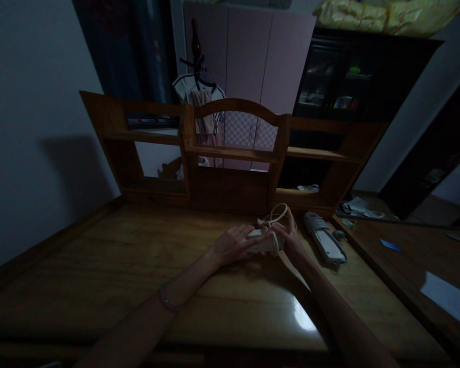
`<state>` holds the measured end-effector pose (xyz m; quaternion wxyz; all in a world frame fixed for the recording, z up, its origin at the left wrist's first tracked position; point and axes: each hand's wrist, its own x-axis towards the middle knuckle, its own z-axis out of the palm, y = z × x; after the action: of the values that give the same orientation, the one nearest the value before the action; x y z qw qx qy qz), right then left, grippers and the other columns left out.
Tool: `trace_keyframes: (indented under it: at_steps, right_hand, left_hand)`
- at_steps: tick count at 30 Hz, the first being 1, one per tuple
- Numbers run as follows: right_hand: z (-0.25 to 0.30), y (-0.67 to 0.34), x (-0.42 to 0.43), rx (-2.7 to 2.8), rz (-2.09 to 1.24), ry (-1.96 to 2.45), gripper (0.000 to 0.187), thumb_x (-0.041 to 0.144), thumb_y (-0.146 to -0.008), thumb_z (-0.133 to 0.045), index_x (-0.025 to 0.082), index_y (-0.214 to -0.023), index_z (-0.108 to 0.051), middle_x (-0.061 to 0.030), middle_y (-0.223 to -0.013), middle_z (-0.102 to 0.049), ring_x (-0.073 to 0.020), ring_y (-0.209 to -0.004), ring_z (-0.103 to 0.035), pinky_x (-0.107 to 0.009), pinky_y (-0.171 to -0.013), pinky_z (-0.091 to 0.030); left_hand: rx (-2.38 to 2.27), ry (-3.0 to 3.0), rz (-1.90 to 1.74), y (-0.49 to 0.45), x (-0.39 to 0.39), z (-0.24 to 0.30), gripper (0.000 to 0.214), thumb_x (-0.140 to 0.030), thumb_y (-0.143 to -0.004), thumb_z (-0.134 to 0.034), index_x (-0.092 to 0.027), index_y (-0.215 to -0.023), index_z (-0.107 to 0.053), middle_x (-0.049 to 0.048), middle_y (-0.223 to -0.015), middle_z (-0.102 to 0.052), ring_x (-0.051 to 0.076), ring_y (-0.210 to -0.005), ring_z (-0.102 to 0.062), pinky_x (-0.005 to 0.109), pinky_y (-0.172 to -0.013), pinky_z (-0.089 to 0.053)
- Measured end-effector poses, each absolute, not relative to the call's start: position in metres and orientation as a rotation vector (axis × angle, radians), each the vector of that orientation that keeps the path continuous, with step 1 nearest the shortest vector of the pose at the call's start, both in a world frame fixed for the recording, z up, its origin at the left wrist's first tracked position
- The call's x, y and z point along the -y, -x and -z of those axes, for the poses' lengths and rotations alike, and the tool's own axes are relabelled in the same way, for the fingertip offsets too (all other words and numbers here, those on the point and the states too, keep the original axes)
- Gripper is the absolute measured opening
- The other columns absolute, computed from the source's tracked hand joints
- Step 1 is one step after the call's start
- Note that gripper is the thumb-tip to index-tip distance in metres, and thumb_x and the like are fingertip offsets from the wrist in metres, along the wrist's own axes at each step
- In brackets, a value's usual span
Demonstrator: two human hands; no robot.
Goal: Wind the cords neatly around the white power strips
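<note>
A white power strip [262,246] lies low over the wooden desk, between my two hands. My left hand [233,246] is closed around its left end, with fingers stretched across the top. A pale cord [279,206] loops up above the strip and also crosses its right part. My right hand [290,236] is at the strip's right end, its fingers pinching the cord. The far side of the strip is partly hidden by my fingers. To the right of my right hand lies another white power strip [327,245], its grey cord [315,222] wound about its far end.
The wooden desk [99,276] has a raised shelf unit [230,189] along its back. On its right stands a lower brown surface [402,266] with a white paper [450,299] and a blue card [390,245]. A white wall [42,128] borders the left side. The room is dim.
</note>
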<state>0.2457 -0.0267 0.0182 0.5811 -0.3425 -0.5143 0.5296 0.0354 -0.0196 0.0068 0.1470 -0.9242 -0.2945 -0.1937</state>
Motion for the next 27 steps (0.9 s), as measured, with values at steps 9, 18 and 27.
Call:
trace_keyframes:
  at_steps: [9, 18, 27]
  right_hand:
    - [-0.013, -0.247, 0.018, 1.171, -1.097, 0.853, 0.097, 0.04, -0.076, -0.065, 0.033, -0.147, 0.001, -0.002, -0.1, -0.067, -0.0205, -0.087, -0.064, -0.039, -0.083, -0.05]
    - [-0.014, -0.237, 0.033, 1.549, -0.892, 0.873, 0.113, 0.033, -0.063, -0.078, 0.031, -0.148, -0.004, -0.008, -0.127, -0.05, -0.0239, -0.11, -0.054, -0.043, -0.1, -0.038]
    - [-0.025, -0.253, 0.028, 1.439, -0.707, 0.863, 0.049, 0.032, -0.083, -0.053, 0.031, -0.132, -0.047, -0.0031, -0.134, -0.05, -0.0249, -0.121, -0.047, -0.043, -0.103, -0.036]
  left_hand:
    - [1.069, 2.652, 0.646, -0.04, 0.023, -0.008, 0.099, -0.041, -0.074, -0.068, -0.026, -0.148, -0.004, 0.0079, -0.114, -0.053, 0.024, -0.101, -0.053, 0.034, -0.088, -0.042]
    - [1.141, 2.59, 0.696, -0.037, 0.022, -0.006, 0.098, -0.042, -0.074, -0.068, -0.024, -0.148, -0.006, 0.0089, -0.12, -0.051, 0.025, -0.102, -0.051, 0.035, -0.088, -0.043]
    - [1.399, 2.416, 0.966, -0.032, 0.015, -0.003, 0.096, -0.043, -0.074, -0.066, -0.025, -0.148, -0.009, 0.0084, -0.119, -0.051, 0.025, -0.107, -0.051, 0.034, -0.089, -0.045]
